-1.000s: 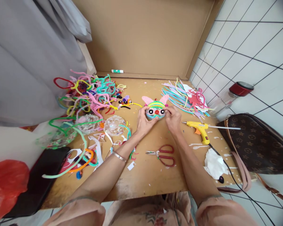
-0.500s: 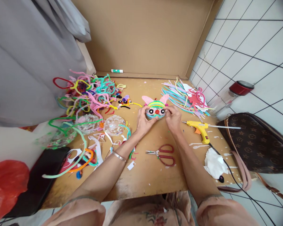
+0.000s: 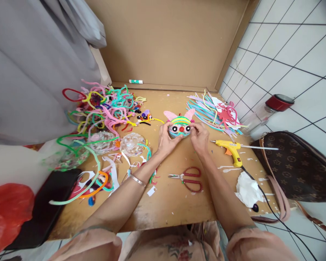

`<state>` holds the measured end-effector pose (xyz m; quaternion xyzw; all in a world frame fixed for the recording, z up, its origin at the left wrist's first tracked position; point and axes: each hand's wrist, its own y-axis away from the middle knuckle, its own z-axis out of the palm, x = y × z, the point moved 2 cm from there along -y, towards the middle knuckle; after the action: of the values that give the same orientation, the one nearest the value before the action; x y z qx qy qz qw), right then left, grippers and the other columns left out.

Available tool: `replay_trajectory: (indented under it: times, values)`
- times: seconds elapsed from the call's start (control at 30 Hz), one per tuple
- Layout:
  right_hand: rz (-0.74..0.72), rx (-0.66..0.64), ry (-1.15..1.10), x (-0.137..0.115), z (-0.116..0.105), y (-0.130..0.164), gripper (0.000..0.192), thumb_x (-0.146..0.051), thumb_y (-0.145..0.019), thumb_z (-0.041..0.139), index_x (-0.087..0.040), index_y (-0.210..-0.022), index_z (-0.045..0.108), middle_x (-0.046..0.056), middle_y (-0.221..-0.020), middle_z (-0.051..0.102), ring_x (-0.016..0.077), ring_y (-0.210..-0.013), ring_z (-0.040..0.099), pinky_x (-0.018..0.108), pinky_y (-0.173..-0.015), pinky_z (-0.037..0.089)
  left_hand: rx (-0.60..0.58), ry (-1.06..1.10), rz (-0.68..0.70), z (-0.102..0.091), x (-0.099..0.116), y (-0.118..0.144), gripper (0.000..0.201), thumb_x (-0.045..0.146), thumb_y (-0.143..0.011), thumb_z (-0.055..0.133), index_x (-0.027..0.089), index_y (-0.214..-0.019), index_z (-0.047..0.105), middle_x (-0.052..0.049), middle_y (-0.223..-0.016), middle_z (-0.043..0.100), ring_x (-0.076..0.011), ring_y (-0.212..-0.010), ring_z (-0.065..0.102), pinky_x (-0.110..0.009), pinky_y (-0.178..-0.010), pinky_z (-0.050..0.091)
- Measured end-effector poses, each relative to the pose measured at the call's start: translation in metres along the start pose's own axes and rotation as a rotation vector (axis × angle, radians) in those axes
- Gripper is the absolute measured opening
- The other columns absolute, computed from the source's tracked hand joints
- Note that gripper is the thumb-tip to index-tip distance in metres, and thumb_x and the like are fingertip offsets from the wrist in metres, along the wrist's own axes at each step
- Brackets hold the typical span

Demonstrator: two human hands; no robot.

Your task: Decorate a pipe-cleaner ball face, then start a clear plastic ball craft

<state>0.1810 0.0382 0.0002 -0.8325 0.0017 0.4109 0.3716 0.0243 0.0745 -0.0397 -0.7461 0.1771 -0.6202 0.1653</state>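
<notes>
- The pipe-cleaner animal face [image 3: 180, 126] sits on the desk [image 3: 168, 203] a little past its middle, held upright between both hands. It is a small rounded piece wound from striped fuzzy stems, with two pink ears on top, two black-and-white eyes and a red nose.
- It looks very light and soft on the surface, with a springy wire core; a hard squeeze would likely dent the coils.
- The glued-on eyes, nose and ears look like the weak points, so the rounded sides are probably the safest place to take hold, as the hands do here.
- The left hand [image 3: 165, 139] cups the left side, fingers curled around the edge and thumb near the front.
- The right hand [image 3: 199, 137] pinches the right side, fingertips by the ear and eye there.
- Both forearms reach straight forward from the near edge of the desk, wrists low and close together; a bangle [image 3: 137, 180] circles the left wrist.
- Red-handled scissors [image 3: 187, 179] lie between the forearms, a yellow glue gun [image 3: 230, 149] just right of the right hand, loose pipe cleaners [image 3: 105, 108] well off to the left.
</notes>
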Motion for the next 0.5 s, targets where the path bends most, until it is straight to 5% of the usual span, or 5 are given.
replay_trajectory:
  times: [0.5]
  values:
    - [-0.062, -0.02, 0.086, -0.0041, -0.0008, -0.0019, 0.023, -0.016, -0.086, 0.046, -0.021, -0.085, 0.068, 0.007, -0.086, 0.066, 0.023, -0.081, 0.062, 0.036, -0.077, 0.051, -0.007, -0.001, 0.007, -0.0008, -0.0006, -0.002, 0.058, 0.041, -0.067, 0.082, 0.025, -0.114, 0.052, -0.007, -0.115, 0.057, -0.0259, -0.114, 0.056, -0.041, -0.101, 0.047]
